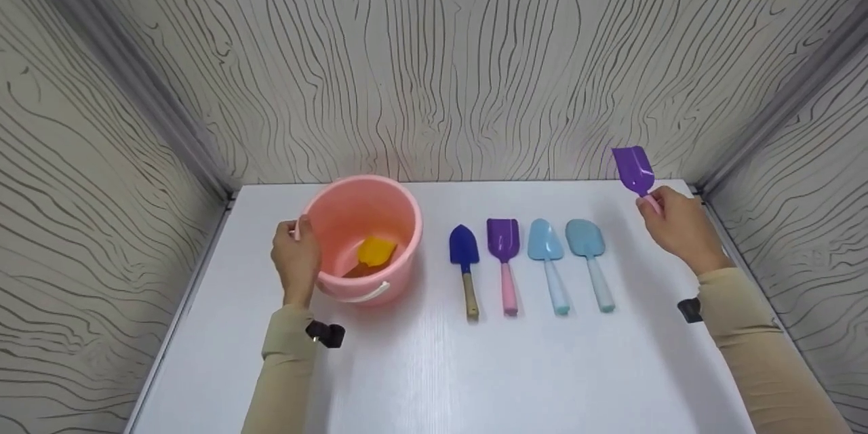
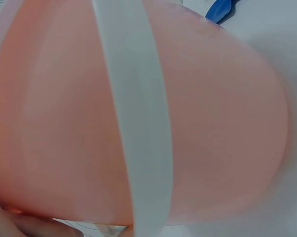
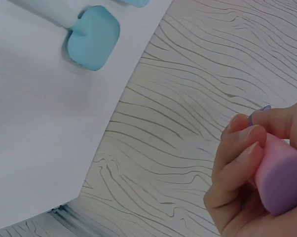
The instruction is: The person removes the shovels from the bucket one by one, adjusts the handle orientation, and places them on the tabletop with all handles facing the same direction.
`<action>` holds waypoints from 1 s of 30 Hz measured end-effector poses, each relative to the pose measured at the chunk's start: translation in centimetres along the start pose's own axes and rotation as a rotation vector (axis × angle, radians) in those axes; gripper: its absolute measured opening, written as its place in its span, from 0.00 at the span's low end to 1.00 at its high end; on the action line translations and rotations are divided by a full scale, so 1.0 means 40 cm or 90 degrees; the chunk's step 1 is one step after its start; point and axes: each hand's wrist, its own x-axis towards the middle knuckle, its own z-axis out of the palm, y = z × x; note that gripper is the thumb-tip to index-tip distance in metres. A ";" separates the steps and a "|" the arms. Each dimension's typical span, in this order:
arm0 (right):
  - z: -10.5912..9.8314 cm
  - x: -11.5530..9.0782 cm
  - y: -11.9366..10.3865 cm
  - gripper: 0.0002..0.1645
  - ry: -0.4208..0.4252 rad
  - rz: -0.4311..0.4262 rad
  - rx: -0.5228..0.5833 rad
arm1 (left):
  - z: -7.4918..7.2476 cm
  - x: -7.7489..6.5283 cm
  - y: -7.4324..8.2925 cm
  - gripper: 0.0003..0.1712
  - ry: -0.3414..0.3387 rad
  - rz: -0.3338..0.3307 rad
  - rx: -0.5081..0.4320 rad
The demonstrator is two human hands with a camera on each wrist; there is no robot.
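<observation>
My left hand [image 1: 296,261] grips the pink bucket [image 1: 407,278] by its left rim, and the bucket leans a little on the white table. Inside it lies a toy shovel with a yellow blade [image 1: 375,252]. The white handle [image 2: 141,118] hangs down across the bucket's side in the left wrist view. Raised over the table's right end, my right hand [image 1: 685,227] holds a purple toy shovel [image 1: 635,168] by its pink grip [image 3: 274,168], blade pointing up and away. Its fingers curl round that grip in the right wrist view.
Between the hands a row lies on the table [image 1: 529,373]: a blue trowel [image 1: 464,247], another purple shovel [image 1: 503,241], a light-blue shovel [image 1: 544,241] and a teal-blue one [image 1: 585,239]. Wood-patterned walls [image 1: 434,68] close in the back and both sides.
</observation>
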 end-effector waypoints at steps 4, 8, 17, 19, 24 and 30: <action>0.005 -0.005 0.029 0.25 0.014 0.000 0.006 | -0.002 -0.001 0.002 0.28 0.008 0.008 -0.002; 0.012 -0.008 0.057 0.25 0.026 0.003 -0.002 | -0.002 -0.002 0.001 0.27 0.018 0.028 -0.002; 0.058 -0.038 0.128 0.27 0.023 0.057 -0.015 | 0.000 -0.007 -0.008 0.27 0.013 0.032 -0.006; 0.069 -0.044 0.138 0.26 0.014 0.068 -0.013 | -0.001 -0.009 -0.008 0.28 0.010 0.028 -0.006; 0.093 -0.053 0.156 0.25 -0.005 0.088 -0.003 | -0.004 -0.010 -0.007 0.29 0.003 0.015 -0.010; 0.129 -0.063 0.182 0.23 -0.012 0.106 -0.007 | 0.001 -0.008 -0.003 0.28 0.001 0.012 -0.013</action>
